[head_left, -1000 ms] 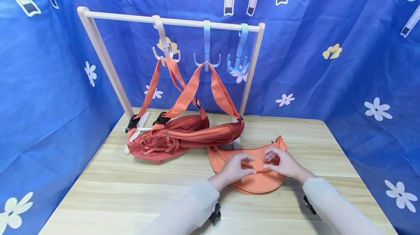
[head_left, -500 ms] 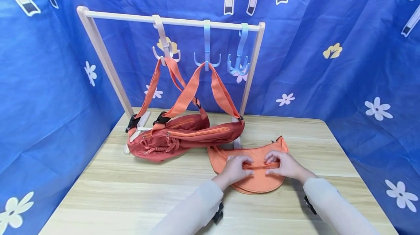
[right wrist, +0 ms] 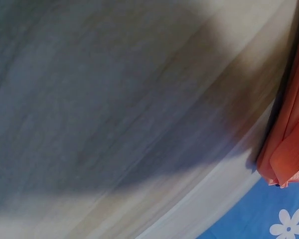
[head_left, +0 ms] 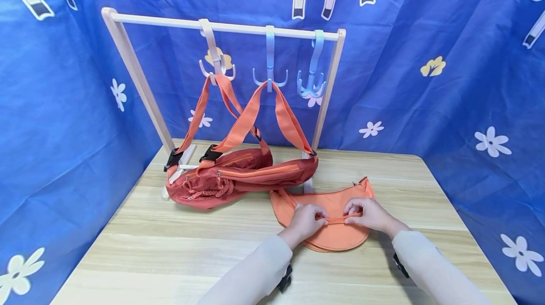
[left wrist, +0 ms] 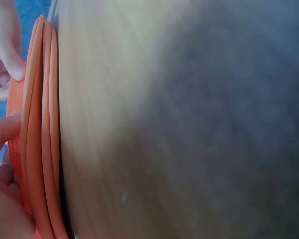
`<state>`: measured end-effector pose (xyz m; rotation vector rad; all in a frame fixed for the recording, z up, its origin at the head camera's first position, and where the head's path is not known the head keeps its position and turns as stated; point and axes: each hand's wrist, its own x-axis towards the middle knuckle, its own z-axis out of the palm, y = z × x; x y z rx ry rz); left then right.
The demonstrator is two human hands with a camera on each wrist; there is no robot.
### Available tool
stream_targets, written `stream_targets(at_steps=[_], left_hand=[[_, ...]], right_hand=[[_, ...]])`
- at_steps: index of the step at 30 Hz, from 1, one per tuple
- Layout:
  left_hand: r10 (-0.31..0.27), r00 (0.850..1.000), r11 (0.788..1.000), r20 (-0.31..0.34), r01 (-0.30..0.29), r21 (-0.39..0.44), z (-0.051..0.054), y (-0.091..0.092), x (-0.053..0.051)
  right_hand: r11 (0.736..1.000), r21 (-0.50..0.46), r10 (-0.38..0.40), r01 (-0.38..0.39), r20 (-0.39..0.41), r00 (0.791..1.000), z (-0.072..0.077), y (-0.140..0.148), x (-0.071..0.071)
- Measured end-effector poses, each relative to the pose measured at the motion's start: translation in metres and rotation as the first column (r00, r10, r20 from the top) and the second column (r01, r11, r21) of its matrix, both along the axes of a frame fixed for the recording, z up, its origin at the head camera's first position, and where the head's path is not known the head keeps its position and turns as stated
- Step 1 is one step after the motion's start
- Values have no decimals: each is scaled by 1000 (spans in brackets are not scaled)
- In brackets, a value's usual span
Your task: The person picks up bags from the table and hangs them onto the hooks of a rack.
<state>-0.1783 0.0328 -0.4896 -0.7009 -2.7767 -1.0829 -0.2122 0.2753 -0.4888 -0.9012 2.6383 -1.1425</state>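
An orange waist bag (head_left: 338,238) lies flat on the table at the right in the head view. Across it runs its orange strap (head_left: 337,220). My left hand (head_left: 304,223) pinches the strap over the left half of the bag. A short way to the right, my right hand (head_left: 371,214) pinches the same strap. In the left wrist view, the layered edge of the bag (left wrist: 37,149) stands beside the left hand (left wrist: 2,174). Only the bag's edge (right wrist: 284,134) and a sliver of hand show in the right wrist view.
Behind the hands stands a wooden rack (head_left: 170,22) with a pale hook (head_left: 217,66) and two blue hooks (head_left: 270,64). Two dark red waist bags (head_left: 255,179) hang by orange straps from the left and middle hooks, resting low by the table (head_left: 170,257). Blue cloth (head_left: 396,97) surrounds the table.
Both hands have closed their fingers on the orange strap, which is now drawn straight between them. The left hand has shifted slightly right. The hanging bags have not moved.
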Motion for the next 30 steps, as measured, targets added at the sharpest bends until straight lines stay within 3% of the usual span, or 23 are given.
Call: stream_targets(at_steps=[12, 19, 24, 30], left_hand=[[2, 1000, 997, 14, -3, 74, 7, 6, 6], [23, 999, 992, 36, -27, 121, 16, 15, 12], [7, 997, 987, 81, -20, 162, 23, 20, 16], [-11, 996, 984, 89, -5, 180, 35, 26, 22]], right_hand=[[998, -37, 52, -51, 36, 998, 14, 6, -1], [996, -35, 85, -84, 27, 996, 29, 12, -2], [986, -69, 152, -149, 51, 987, 38, 17, -5], [975, -81, 213, -205, 94, 973, 53, 23, -6]])
